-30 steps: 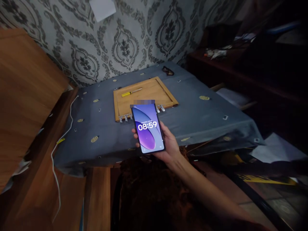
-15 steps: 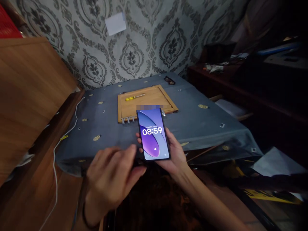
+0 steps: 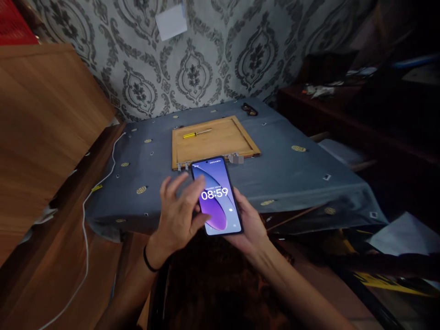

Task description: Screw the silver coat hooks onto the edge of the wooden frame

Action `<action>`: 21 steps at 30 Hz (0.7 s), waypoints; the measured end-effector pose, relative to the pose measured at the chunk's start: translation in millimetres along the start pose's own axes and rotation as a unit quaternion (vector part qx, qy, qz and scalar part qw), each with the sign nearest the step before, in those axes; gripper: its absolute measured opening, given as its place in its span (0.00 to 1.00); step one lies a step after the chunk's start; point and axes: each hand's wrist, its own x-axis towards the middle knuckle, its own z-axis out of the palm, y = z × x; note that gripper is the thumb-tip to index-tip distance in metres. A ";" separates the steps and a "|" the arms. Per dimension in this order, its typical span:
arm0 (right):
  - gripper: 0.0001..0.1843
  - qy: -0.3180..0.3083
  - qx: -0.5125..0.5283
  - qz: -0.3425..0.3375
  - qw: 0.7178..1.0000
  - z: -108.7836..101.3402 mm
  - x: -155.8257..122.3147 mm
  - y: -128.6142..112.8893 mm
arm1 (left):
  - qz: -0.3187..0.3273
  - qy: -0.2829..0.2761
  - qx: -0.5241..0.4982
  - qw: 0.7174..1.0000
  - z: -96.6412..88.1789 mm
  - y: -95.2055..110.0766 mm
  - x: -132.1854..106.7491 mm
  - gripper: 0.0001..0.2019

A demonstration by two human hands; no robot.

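Observation:
My right hand [image 3: 250, 222] holds a smartphone [image 3: 217, 195] upright from below, its lit screen showing 08:59 on a purple background. My left hand [image 3: 180, 213] reaches over the phone's left edge with fingers spread, the thumb touching the lower left of the screen. A black band circles the left wrist. Beyond the phone a wooden cabinet door [image 3: 215, 140] lies flat on a table with a grey-blue cloth [image 3: 285, 169], with metal hinges along its near edge. A yellow-handled screwdriver [image 3: 195, 134] rests on the door.
A brown wooden cabinet [image 3: 41, 123] stands at the left, with a white cable [image 3: 85, 215] trailing over the table corner. Dark glasses [image 3: 249, 109] lie at the table's far edge. A cluttered dark shelf [image 3: 343, 101] and papers [image 3: 402, 233] fill the right. Patterned wallpaper is behind.
My left hand came into view from below left, rose and moved right onto the phone's left side. The phone stays in my right hand; the view shifted slightly.

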 end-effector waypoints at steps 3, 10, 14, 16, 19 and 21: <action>0.19 -0.026 0.003 0.025 0.999 1.1 -5.9 2.7 | -0.050 0.059 -0.010 0.997 -2.7 -8.5 13.1 0.31; 0.27 -0.051 0.011 0.022 0.998 4.8 -16.7 -2.0 | -0.076 0.100 -0.077 0.989 -9.9 4.4 -5.3 0.22; 0.27 -0.044 0.022 0.025 0.998 6.5 -19.5 -3.8 | -0.099 0.095 -0.115 0.984 -10.9 18.5 -23.0 0.19; 0.27 -0.044 0.021 0.028 0.998 7.6 -19.7 -3.5 | -0.092 0.079 -0.127 0.984 -12.3 23.8 -28.6 0.19; 0.27 -0.036 0.018 0.030 0.999 9.1 -18.2 -2.7 | -0.075 0.061 -0.129 0.987 -13.8 27.9 -32.9 0.19; 0.27 -0.029 0.018 0.035 0.999 9.9 -16.4 -2.4 | -0.058 0.053 -0.123 0.989 -13.2 27.9 -33.8 0.19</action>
